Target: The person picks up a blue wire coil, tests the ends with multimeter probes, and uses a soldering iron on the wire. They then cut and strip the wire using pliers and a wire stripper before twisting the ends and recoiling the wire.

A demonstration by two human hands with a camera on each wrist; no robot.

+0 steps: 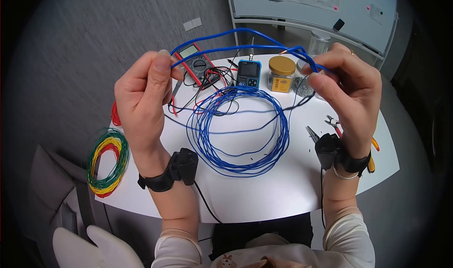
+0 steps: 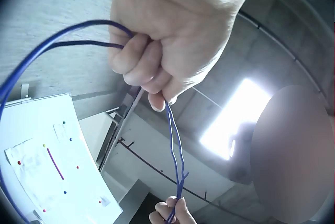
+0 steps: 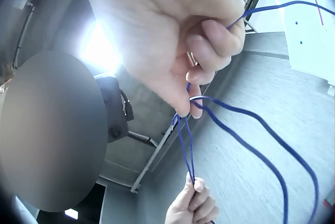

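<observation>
Both hands are raised above the table with blue wire (image 1: 245,31) stretched between them in two strands. In the head view the left hand (image 1: 146,89) grips the wire, its thumb pressed over the curled fingers. My right hand (image 1: 351,86) pinches the crossing strands between thumb and fingers; a bare copper end (image 1: 283,52) shows to the left of it. More wire hangs in long curves below the hands, over a loose blue coil (image 1: 283,131) lying on the table. The left wrist view shows two strands (image 2: 171,130) running from the left hand (image 2: 167,35) to the right hand (image 2: 172,211).
On the white table (image 1: 236,197) are a red multimeter (image 1: 199,66) with leads, a small blue device (image 1: 248,74), a gold-lidded jar (image 1: 281,72), pliers (image 1: 313,134) and cutters (image 1: 333,122). Green, yellow and red wire coils (image 1: 96,178) lie at the left edge. A whiteboard (image 1: 255,4) stands behind.
</observation>
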